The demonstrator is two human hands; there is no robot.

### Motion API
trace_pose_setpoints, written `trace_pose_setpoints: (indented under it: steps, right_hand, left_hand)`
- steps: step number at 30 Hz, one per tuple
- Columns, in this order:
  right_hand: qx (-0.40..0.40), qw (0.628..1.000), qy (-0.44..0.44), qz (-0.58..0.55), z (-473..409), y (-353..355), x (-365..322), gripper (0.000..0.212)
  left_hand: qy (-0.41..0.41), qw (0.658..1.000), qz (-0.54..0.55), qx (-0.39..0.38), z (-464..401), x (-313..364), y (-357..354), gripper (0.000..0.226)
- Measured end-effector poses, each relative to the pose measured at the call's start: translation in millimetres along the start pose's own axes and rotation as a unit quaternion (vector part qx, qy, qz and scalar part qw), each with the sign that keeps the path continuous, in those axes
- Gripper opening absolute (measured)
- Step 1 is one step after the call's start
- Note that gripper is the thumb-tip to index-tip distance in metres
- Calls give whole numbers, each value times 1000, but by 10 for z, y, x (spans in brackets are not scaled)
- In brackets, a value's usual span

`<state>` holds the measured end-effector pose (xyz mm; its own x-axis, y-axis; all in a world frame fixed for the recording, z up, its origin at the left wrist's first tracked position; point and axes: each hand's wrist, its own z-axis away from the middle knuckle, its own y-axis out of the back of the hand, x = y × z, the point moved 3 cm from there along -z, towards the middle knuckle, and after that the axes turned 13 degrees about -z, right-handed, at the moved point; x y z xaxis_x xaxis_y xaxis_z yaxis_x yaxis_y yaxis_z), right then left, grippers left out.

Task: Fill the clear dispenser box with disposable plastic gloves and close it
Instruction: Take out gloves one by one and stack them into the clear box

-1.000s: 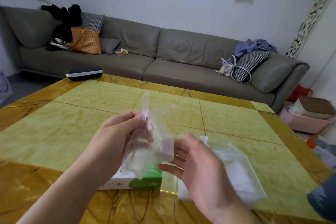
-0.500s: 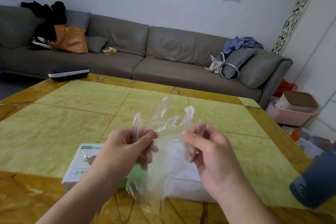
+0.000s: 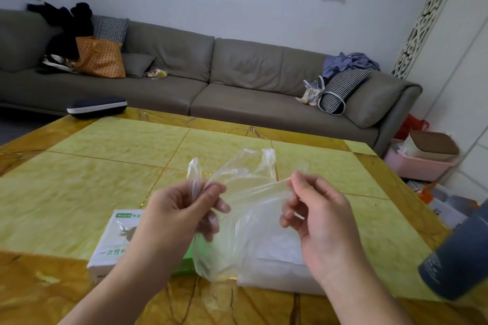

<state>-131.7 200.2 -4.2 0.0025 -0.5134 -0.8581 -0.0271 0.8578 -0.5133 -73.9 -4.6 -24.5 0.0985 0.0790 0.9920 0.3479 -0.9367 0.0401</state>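
A thin clear plastic glove (image 3: 243, 206) hangs stretched between my hands above the table. My left hand (image 3: 182, 214) pinches its left edge between thumb and forefinger. My right hand (image 3: 317, 214) pinches its right edge. The glove's fingers point up and its cuff hangs down. Below it on the table lies a white and green glove carton (image 3: 111, 248), partly hidden by my left forearm. To the carton's right sits the clear dispenser box (image 3: 280, 269) with white contents, partly hidden behind the glove and my right hand.
The yellow-green marble table (image 3: 111, 166) carries a dark glasses case (image 3: 96, 108) at its far left edge. A dark grey cylinder (image 3: 456, 258) stands at the right edge. Behind the table runs a grey sofa (image 3: 237, 87) with bags and cushions; boxes sit on the floor at right.
My hands have pulled slightly further apart, spreading the glove wider. One second ago only my left hand held it; the right then took the other edge.
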Motion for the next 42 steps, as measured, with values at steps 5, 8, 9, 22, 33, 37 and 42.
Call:
trace_pose_setpoints:
  steps: [5,8,9,22,33,37,42]
  right_hand:
    - [-27,999,7,20,27,-23,33,32]
    - [-137,984,-96,59,118,-123,158,36]
    - [-152,980,-111,71,142,-140,191,27]
    - [-67,989,-42,126,-28,62,102,17]
    - [-134,981,-89,107,-158,205,36,44]
    - [-115,982,-83,125,-160,227,-35,27]
    - [-151,929,161,299,-141,310,-527,56]
  left_hand:
    - [8,1000,11,4,16,17,-34,14]
    - [19,999,36,14,30,47,-41,15]
    - [20,999,37,13,40,66,-47,17]
    - [116,992,24,-32,-29,49,108,43]
    - [108,974,-68,-187,85,140,-44,37]
    - [123,980,-5,-156,122,128,-180,33]
    - [93,990,103,-26,75,326,-205,23]
